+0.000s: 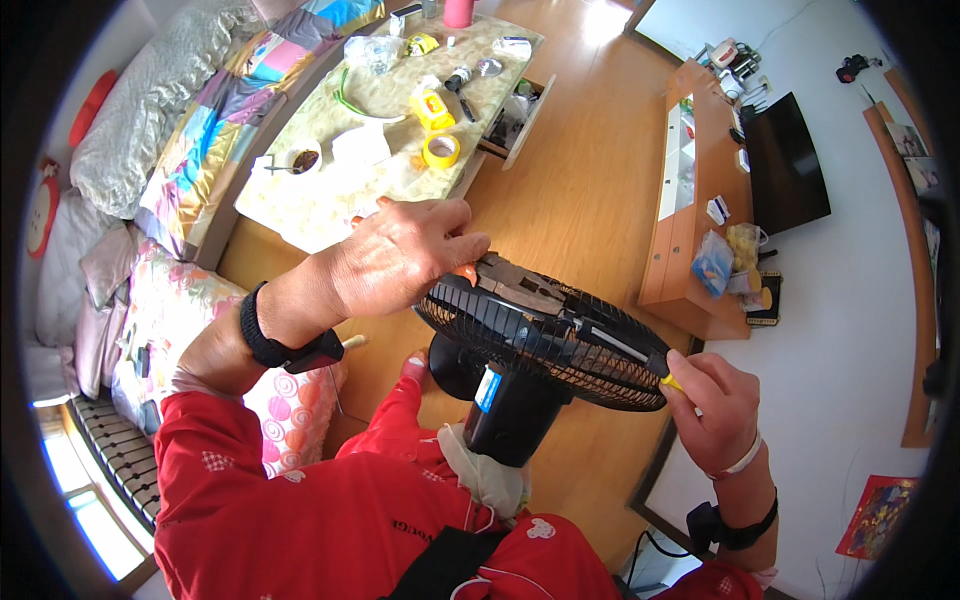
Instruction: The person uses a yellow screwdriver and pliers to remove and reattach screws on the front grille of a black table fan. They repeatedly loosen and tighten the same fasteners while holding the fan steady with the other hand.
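My left hand (405, 250) is closed on orange-handled pliers (515, 285), whose metal jaws lie at the top rim of a black fan's wire grille (590, 370). My right hand (710, 410) is closed on the yellow handle of a screwdriver (620, 340), its shaft running along that rim toward the plier jaws; where its tip sits is hard to make out. The fan's dark body (515, 425) with a blue label stands tilted below, against the pale cloth at my lap, and the round black base shows partly behind it.
A marble-patterned table (290, 215) ahead holds yellow tape (440, 151), a bowl (303, 157) and small items; its drawer (525, 135) is pulled out. A sofa with cushions (150, 150) lines the left. A wooden cabinet (670, 270) with a television (785, 155) stands right, above wooden floor (570, 200).
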`<state>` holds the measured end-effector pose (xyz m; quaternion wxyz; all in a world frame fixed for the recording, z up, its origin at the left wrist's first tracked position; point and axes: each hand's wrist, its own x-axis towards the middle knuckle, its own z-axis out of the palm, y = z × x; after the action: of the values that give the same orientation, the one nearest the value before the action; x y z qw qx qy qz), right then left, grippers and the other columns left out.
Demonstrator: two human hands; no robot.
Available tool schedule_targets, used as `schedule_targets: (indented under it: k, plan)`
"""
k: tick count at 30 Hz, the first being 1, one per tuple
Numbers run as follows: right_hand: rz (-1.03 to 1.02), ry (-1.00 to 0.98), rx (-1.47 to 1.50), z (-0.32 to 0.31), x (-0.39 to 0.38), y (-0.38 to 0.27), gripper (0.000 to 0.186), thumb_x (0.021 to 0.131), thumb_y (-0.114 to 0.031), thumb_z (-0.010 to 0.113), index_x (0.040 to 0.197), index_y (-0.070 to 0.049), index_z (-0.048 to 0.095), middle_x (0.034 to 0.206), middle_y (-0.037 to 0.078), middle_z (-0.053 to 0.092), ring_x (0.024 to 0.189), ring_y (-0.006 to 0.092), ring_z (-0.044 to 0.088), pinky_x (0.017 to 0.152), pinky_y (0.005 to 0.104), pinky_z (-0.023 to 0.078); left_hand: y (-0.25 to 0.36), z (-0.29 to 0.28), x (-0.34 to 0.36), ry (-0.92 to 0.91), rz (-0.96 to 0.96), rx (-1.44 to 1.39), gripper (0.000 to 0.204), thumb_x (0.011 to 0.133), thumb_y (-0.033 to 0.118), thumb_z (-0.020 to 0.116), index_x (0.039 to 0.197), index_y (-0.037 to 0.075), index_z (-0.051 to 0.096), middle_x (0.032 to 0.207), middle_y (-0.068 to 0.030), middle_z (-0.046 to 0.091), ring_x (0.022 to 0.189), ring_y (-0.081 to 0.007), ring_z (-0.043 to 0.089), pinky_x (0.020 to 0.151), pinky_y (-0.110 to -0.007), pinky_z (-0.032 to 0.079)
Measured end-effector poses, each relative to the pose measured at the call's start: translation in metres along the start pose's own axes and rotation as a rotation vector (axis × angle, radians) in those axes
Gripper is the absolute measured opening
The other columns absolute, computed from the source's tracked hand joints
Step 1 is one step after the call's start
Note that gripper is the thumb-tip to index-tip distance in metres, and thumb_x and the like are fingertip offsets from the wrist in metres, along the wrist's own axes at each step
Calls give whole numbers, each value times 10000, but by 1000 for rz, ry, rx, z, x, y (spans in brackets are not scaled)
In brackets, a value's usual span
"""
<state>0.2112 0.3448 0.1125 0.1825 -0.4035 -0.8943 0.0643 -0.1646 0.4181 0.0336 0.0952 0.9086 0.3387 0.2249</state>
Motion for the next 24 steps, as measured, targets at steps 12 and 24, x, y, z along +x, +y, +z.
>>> schedule_targets:
  k: [12,24]
  plan:
    - [66,-6,9,3,1,-6,365,796,42,818,1152,15,745,835,131,677,682,286,682,556,358,527,-20,5,3,5,133,45,386,866,180,697,1207,0,669,928,-120,621,822,-299,717,700,-404,580]
    - [48,7,17,5,3,-5,389,788,41,820,1168,9,742,849,131,683,687,289,680,557,362,526,-13,5,-9,129,69,180,559,807,149,769,1353,65,685,1105,-103,655,807,-261,734,708,-358,618]
